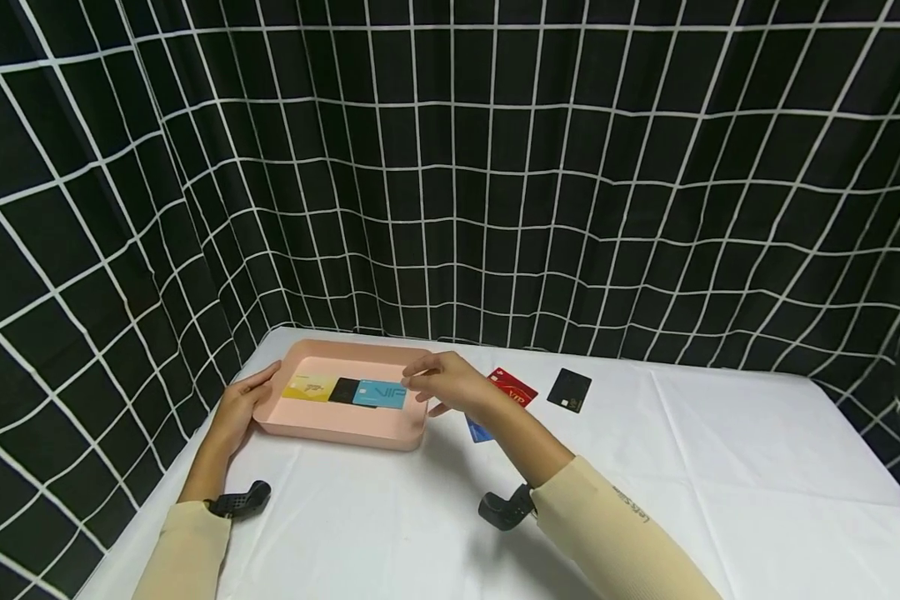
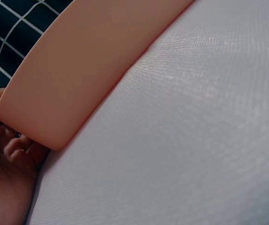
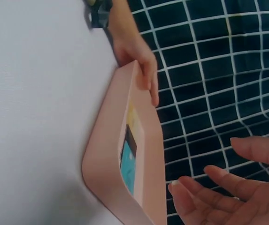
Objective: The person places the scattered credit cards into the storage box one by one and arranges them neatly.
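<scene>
A shallow pink tray [image 1: 330, 423] lies at the left of the table. My left hand [image 1: 237, 410] grips its left end, with fingers over the rim in the right wrist view and others curled against the outer wall in the left wrist view. Inside, a yellow card [image 1: 306, 388], a black card [image 1: 342, 390] and a light blue card [image 1: 378, 395] lie in an overlapping row. Over the tray's right end is my right hand [image 1: 452, 383], fingers spread and loosely bent, holding nothing. In the right wrist view its fingertips [image 3: 183, 197] are apart from the thumb.
Right of the tray, a red VIP card [image 1: 521, 388] and a blue card [image 1: 477, 431] are partly hidden by my right arm. A black card [image 1: 569, 390] lies farther right on the white tablecloth [image 1: 682, 467]. A black grid-patterned curtain [image 1: 495, 200] hangs behind.
</scene>
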